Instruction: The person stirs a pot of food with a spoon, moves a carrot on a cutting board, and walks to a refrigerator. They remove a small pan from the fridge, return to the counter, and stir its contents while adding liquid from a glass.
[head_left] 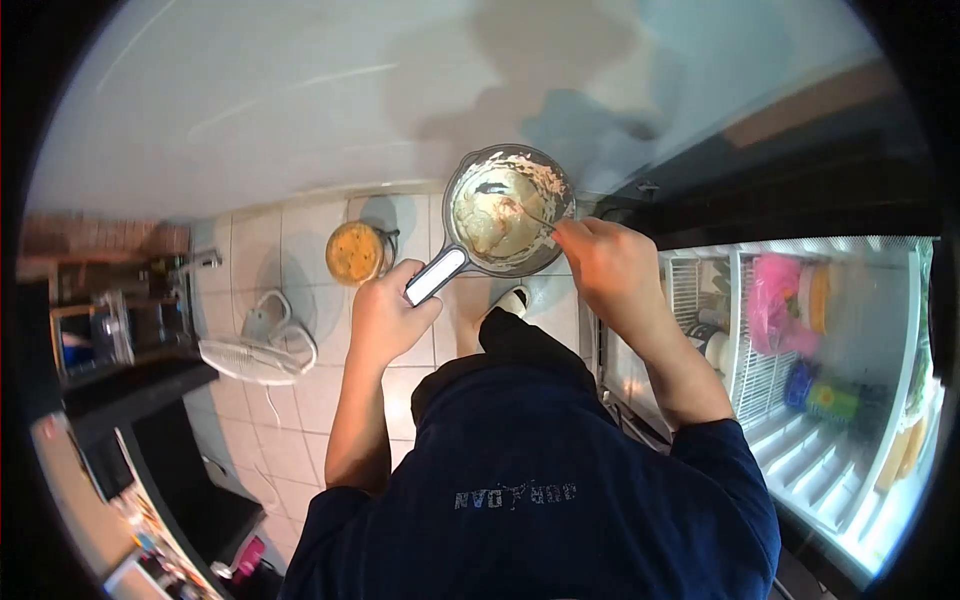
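Note:
A dark round pan (452,215) holds a pale creamy mixture (497,222), some of it smeared up the inner wall. Its handle (437,276), dark with a white inset, points down and left. My left hand (388,312) is closed around that handle. At the pan's right side my right hand (612,262) grips a thin metal utensil (540,222), whose far end reaches into the mixture. Which kind of utensil it is cannot be made out clearly.
A pot with orange contents (355,252) is left of the pan. Further left stands a white fan (258,358). An open refrigerator (738,330) with lit shelves is on the right. Dark furniture (180,480) fills the lower left. A pale wall (300,110) lies ahead.

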